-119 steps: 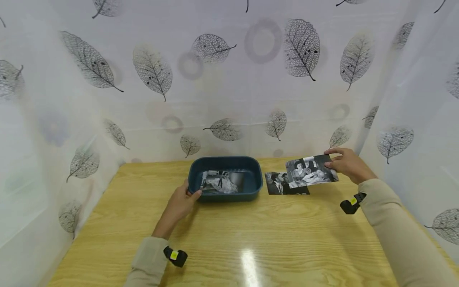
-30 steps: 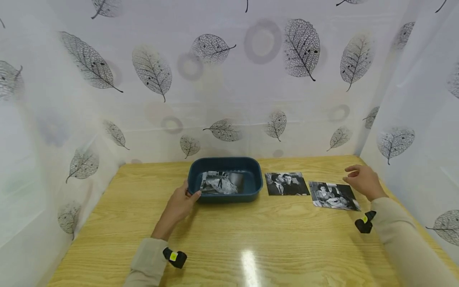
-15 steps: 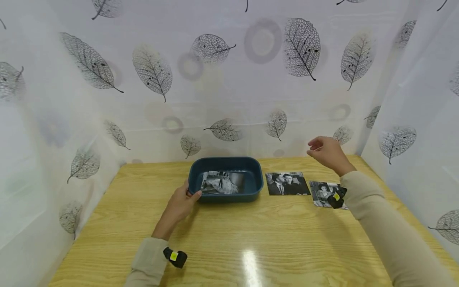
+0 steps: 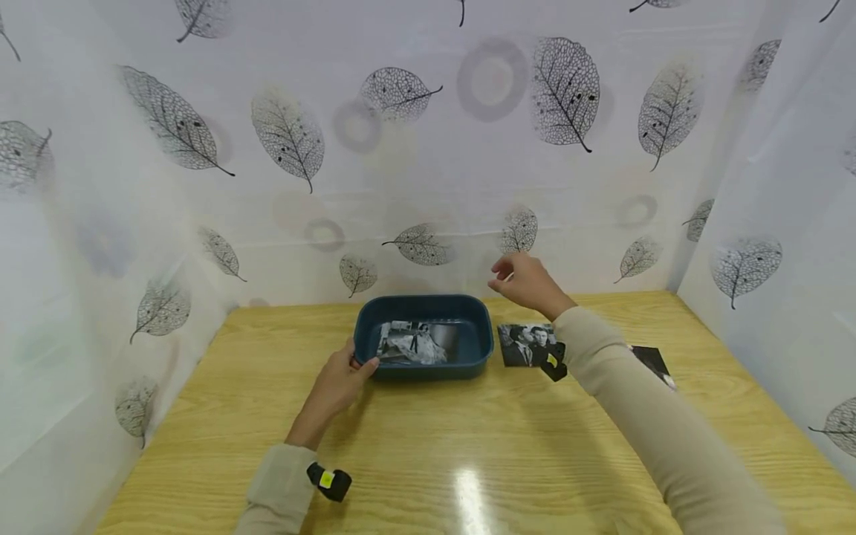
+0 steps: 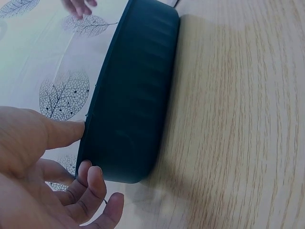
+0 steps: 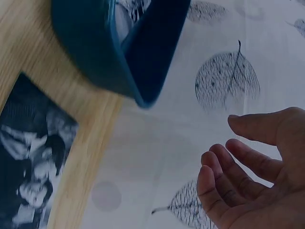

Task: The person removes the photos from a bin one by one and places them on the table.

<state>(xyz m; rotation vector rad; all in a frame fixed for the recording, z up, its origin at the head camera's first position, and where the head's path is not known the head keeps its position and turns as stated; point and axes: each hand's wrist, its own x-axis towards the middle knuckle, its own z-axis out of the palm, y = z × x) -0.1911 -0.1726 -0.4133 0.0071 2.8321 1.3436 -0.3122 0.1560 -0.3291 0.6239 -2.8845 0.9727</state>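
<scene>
My left hand (image 4: pixel 337 383) grips the near left corner of a dark blue rectangular basin (image 4: pixel 423 371), thumb over the rim and fingers against the outer wall, as the left wrist view also shows. Inside the basin lies a black-and-white photo (image 4: pixel 417 343) of a figure in a wide pale dress. My right hand (image 4: pixel 528 284) hovers in the air beyond the basin's right end, fingers loosely bent with nothing between them. Below it, a photo of two people in dark clothes (image 4: pixel 521 345) lies flat on the table, partly covered by the wrist camera.
Another photo (image 4: pixel 654 364) lies farther right, mostly hidden behind the right sleeve (image 4: pixel 622 379). The light wooden table (image 4: pixel 401 461) ends at a white curtain (image 4: pixel 428 186) printed with leaves, which also closes in both sides.
My right hand laid a photo down at the right, released it, then rose and swept left toward the basin. My left hand has kept its hold on the basin.
</scene>
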